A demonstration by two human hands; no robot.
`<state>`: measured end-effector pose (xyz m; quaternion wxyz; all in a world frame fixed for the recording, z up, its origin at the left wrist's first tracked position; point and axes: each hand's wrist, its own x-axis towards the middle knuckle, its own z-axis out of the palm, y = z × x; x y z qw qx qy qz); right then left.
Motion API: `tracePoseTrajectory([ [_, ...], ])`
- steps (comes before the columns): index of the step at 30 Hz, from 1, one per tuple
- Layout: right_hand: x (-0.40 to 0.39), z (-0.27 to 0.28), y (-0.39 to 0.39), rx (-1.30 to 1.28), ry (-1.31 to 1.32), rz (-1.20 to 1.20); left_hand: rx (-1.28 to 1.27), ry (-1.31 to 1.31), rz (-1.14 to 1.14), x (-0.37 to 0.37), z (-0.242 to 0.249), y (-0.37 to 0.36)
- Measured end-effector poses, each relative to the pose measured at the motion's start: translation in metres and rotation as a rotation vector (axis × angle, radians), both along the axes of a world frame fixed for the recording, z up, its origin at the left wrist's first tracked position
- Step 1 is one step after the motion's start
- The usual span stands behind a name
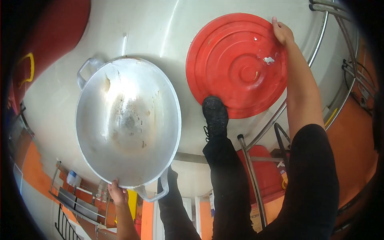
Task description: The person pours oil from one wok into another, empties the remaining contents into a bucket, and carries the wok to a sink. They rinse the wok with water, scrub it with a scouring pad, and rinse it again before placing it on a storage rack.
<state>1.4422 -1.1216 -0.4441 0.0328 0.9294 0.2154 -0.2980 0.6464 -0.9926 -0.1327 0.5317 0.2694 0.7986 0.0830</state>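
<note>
A large silver metal pan (128, 120) with two loop handles is tilted, its stained inside facing the camera. My left hand (118, 193) grips its lower rim, beside the lower handle. On the right, my right hand (282, 32) holds the upper right edge of a round red lid (240, 66), thumb showing and the other fingers partly behind it. The lid has raised rings and a few white marks. A black shoe (215, 116) is in front of the lid's lower edge.
A big red container (56, 44) with a yellow handle (28, 70) stands at upper left. Metal tube frames (256, 188) rise at the right, beside a red object (260, 172). A rack (78, 204) is at lower left.
</note>
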Motion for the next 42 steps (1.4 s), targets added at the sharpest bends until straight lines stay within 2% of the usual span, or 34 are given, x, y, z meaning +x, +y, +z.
tracePoseTrajectory([
  [4, 0.003, 0.009, 0.002, -0.003, 0.045, -0.065, -0.01, -0.024, 0.029, 0.005, -0.003, -0.004],
  [8, -0.007, -0.003, -0.005, 0.05, 0.03, -0.012, 0.017, 0.002, 0.055, 0.015, 0.0, -0.008],
  [10, -0.015, -0.014, -0.01, 0.071, -0.109, -0.031, 0.056, 0.034, 0.094, 0.029, -0.004, -0.006],
  [18, -0.011, -0.003, -0.002, 0.091, 0.02, -0.054, 0.019, 0.047, 0.013, 0.012, -0.004, 0.002],
  [20, -0.022, -0.008, -0.01, -0.054, -0.151, 0.204, 0.013, 0.035, 0.002, 0.009, 0.001, -0.002],
  [24, -0.046, -0.013, -0.014, -0.09, -0.193, 0.145, 0.036, 0.061, 0.01, 0.018, 0.003, 0.002],
  [28, -0.05, -0.018, -0.027, 0.032, -0.195, 0.256, 0.003, 0.081, 0.006, -0.009, 0.004, 0.007],
  [33, -0.052, -0.011, -0.019, 0.222, -0.216, 0.363, 0.024, 0.033, 0.002, -0.004, -0.001, 0.004],
  [35, -0.047, 0.004, -0.003, 0.147, 0.182, -0.035, 0.035, 0.031, 0.003, -0.005, -0.002, 0.001],
  [38, -0.083, 0.06, 0.024, 0.142, 0.101, -0.128, 0.005, 0.087, -0.013, -0.001, -0.005, 0.002],
  [42, -0.076, 0.051, 0.035, 0.053, 0.102, -0.095, 0.035, 0.024, 0.027, -0.003, -0.009, 0.0],
])
